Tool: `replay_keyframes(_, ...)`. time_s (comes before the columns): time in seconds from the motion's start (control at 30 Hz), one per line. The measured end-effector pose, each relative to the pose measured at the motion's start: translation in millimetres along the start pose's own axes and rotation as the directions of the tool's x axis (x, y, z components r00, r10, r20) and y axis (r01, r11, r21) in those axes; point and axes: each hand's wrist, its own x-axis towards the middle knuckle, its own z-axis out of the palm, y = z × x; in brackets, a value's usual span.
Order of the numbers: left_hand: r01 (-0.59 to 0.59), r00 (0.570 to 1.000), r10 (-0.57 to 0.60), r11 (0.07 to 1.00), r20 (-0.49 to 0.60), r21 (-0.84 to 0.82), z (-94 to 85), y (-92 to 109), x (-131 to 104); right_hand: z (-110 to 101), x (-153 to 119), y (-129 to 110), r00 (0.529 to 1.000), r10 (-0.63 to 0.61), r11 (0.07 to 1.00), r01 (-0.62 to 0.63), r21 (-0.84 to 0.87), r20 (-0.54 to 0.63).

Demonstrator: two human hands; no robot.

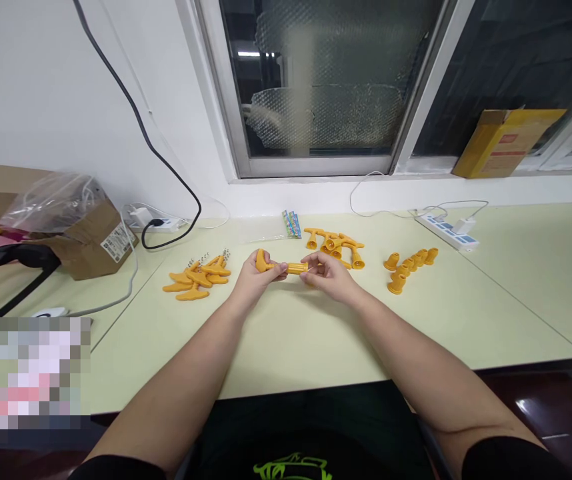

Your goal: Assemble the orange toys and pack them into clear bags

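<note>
Near the middle of the pale green table, my left hand is closed around a yellow T-shaped handle. A ribbed yellow sleeve lies in line with the handle, between my two hands. My right hand pinches at the sleeve's right end; its fingers partly hide that end. Several yellow handles with metal spirals lie in a pile to the left. Behind my right hand is a group of yellow handles joined to flared sleeves. Loose yellow sleeves stand to the right.
Small colourful packets lie by the wall. A power strip is at the back right, another at the back left. At the left stands a cardboard box with plastic on top. A yellow carton leans on the window.
</note>
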Motion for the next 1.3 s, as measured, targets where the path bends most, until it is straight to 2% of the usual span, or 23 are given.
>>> replay_keyframes(0.1,-0.091,0.994,0.087,0.994,0.061,0.06,1.0,1,-3,1,5,2,0.968,0.248,0.95,-0.25,0.188,0.035)
replay_keyframes(0.17,-0.126,0.986,0.115,0.988,0.121,0.089,3.1,2,-5,0,7,2,0.9,0.427,0.866,-0.435,0.245,0.086)
replay_keyframes(0.23,-0.125,0.982,0.109,0.987,0.156,0.098,5.5,2,-7,0,7,1,0.837,0.527,0.804,-0.547,0.234,0.146)
replay_keyframes(0.27,-0.117,0.982,0.1,0.988,0.161,0.101,6.4,2,-8,-1,6,0,0.84,0.519,0.812,-0.543,0.216,0.159)
replay_keyframes(0.3,-0.106,0.984,0.089,0.989,0.157,0.104,7.0,2,-8,-1,5,-1,0.871,0.466,0.851,-0.489,0.191,0.154)
replay_keyframes(0.37,-0.062,0.99,0.047,0.992,0.136,0.109,7.2,1,-7,0,0,-5,0.96,0.256,0.959,-0.267,0.099,0.113)
replay_keyframes(0.4,-0.03,0.992,0.017,0.994,0.126,0.107,6.8,-1,-6,0,-2,-6,0.986,0.133,0.99,-0.136,0.029,0.098)
replay_keyframes(0.47,0.034,0.994,-0.044,0.995,0.098,0.095,5.9,-3,-4,2,-5,-8,0.993,-0.046,0.994,0.056,-0.098,0.104)
replay_keyframes(0.5,0.06,0.994,-0.068,0.994,0.084,0.091,5.5,-3,-4,3,-6,-8,0.991,-0.076,0.987,0.09,-0.131,0.111)
replay_keyframes(0.57,0.085,0.993,-0.092,0.992,0.068,0.098,5.7,-4,-4,5,-6,-7,0.994,-0.04,0.992,0.052,-0.117,0.106)
replay_keyframes(0.63,0.084,0.992,-0.095,0.99,0.089,0.117,7.0,-4,-5,5,-4,-5,0.992,0.084,0.996,-0.08,-0.05,0.098)
replay_keyframes(0.7,0.073,0.987,-0.09,0.989,0.133,0.128,9.0,-2,-7,4,-1,-5,0.969,0.211,0.977,-0.214,0.009,0.126)
replay_keyframes(0.77,0.065,0.981,-0.089,0.988,0.17,0.142,10.8,-1,-8,1,-1,-6,0.945,0.263,0.96,-0.276,0.042,0.195)
replay_keyframes(0.93,0.093,0.952,-0.145,0.976,0.27,0.197,10.9,-3,-9,-7,-6,-10,0.91,0.111,0.989,-0.141,0.046,0.399)
replay_keyframes(1.07,0.12,0.89,-0.195,0.972,0.412,0.2,9.6,-10,-11,-10,-7,-11,0.844,0.136,0.979,-0.195,0.06,0.519)
replay_keyframes(1.2,0.172,0.855,-0.243,0.967,0.459,0.19,10.8,-12,-12,-14,-7,-15,0.819,0.198,0.972,-0.234,-0.001,0.538)
replay_keyframes(1.27,0.209,0.863,-0.264,0.963,0.432,0.172,10.8,-11,-11,-20,-8,-19,0.822,0.222,0.973,-0.221,-0.065,0.525)
replay_keyframes(1.3,0.214,0.883,-0.262,0.963,0.389,0.163,10.0,-10,-9,-25,-8,-21,0.832,0.232,0.973,-0.209,-0.103,0.503)
